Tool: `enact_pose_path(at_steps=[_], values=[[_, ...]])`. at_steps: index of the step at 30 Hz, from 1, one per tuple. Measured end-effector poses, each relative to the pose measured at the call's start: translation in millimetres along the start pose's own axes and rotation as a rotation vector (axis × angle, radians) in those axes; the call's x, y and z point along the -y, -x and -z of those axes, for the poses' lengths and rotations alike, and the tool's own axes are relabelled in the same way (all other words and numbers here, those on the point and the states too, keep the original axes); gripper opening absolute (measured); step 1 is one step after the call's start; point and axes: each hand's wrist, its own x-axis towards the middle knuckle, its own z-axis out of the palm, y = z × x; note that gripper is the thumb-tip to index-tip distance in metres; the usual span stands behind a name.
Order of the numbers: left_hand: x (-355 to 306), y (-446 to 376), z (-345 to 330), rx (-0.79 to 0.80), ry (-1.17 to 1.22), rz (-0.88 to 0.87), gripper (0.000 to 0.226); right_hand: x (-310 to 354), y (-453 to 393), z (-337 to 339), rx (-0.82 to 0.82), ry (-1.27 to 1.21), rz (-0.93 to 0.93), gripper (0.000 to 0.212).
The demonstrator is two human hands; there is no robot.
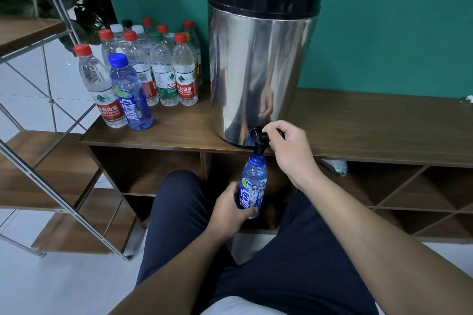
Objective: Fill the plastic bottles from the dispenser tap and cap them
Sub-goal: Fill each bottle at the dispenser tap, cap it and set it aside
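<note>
Low in the centre of the frame, the left hand is wrapped around the lower body of an uncapped blue bottle, holding it upright with its long axis vertical. Its open mouth sits directly under the black tap, almost touching the spout. Just above and right, the right hand is clamped on the tap's lever. The steel dispenser stands on the bench; capped bottles cluster at upper left.

Left hand gripping uncapped blue bottle under tap; right hand on lever
</note>
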Motion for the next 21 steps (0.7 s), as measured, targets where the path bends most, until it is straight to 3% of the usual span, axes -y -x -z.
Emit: enact_pose_path(at_steps=[21], values=[[4.5,-1.7,0.0,-0.003,-0.002,-0.013,0.075,-2.7,1.8,-2.7,-0.045,0.045,0.034,0.019]])
